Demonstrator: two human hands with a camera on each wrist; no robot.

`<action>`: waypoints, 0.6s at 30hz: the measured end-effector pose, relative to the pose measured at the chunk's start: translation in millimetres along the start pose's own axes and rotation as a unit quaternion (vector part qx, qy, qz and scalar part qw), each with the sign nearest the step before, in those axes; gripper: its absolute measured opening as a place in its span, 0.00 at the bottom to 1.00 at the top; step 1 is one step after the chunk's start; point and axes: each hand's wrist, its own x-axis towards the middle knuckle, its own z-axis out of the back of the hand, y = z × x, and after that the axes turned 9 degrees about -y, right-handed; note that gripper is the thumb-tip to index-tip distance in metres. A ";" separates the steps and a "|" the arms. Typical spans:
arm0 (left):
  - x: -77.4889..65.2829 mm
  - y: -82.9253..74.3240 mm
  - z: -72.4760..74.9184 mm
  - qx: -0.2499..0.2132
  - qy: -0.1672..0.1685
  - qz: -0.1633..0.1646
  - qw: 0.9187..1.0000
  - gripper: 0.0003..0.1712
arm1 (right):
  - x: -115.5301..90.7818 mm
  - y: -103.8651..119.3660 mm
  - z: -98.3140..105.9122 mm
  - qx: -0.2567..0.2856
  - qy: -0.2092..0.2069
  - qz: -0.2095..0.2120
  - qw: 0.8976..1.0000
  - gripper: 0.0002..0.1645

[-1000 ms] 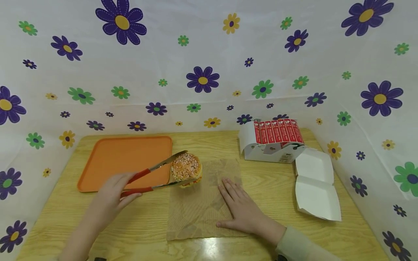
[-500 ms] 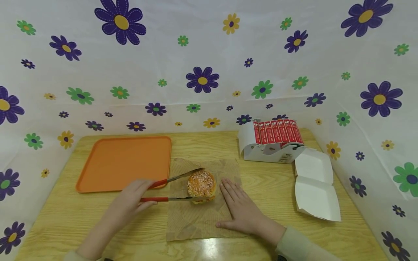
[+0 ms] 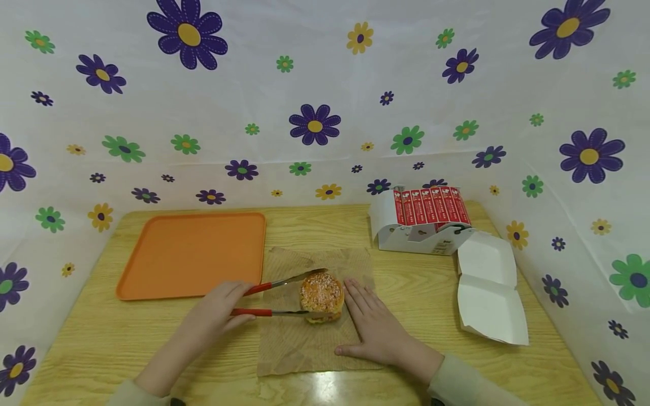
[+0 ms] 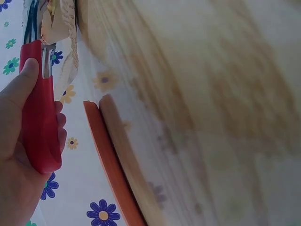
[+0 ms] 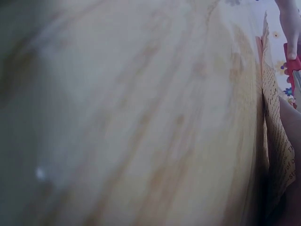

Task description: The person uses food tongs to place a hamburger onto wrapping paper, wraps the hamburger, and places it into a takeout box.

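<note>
Burger [image 3: 321, 294]: shifted from tray [image 3: 198, 254] edge to paper [image 3: 289, 352], lower centre; seemingly placed | Tongs [image 3: 259, 312]: gripped, left hand [image 3: 215, 316] | Right hand [image 3: 378, 324]: laid flat

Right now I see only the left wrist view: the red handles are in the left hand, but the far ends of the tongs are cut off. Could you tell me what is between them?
Observer: In the head view, a sesame-topped burger is between the two arms of the tongs.
Operator: Thank you. And where is the right hand?
Observer: The right hand rests on the right part of the brown paper.
Operator: Is there some container farther to the right?
Observer: Yes, a white box lies open there.
</note>
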 end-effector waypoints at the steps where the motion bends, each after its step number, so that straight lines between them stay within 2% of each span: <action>1: 0.2 -0.1 -0.2 -0.004 0.007 0.009 1.000 0.36 | -0.1 0.0 0.0 -0.001 0.001 0.000 1.000 0.74; 7: -3.2 2.3 -3.0 -0.044 0.036 0.054 0.997 0.36 | -0.3 -0.7 -1.4 -0.007 -0.003 0.002 1.000 0.74; 10: -4.2 3.4 -3.9 -0.067 0.035 0.067 0.995 0.36 | -0.5 -0.8 -1.7 -0.011 -0.006 0.004 1.000 0.74; 14: -3.9 3.8 -3.3 -0.079 0.025 0.068 0.994 0.35 | -0.6 -0.6 -1.6 -0.009 -0.008 0.004 1.000 0.75; 18: -4.1 5.7 -3.4 -0.072 0.014 0.057 0.996 0.36 | -0.4 -0.6 -1.6 -0.008 -0.009 0.003 1.000 0.75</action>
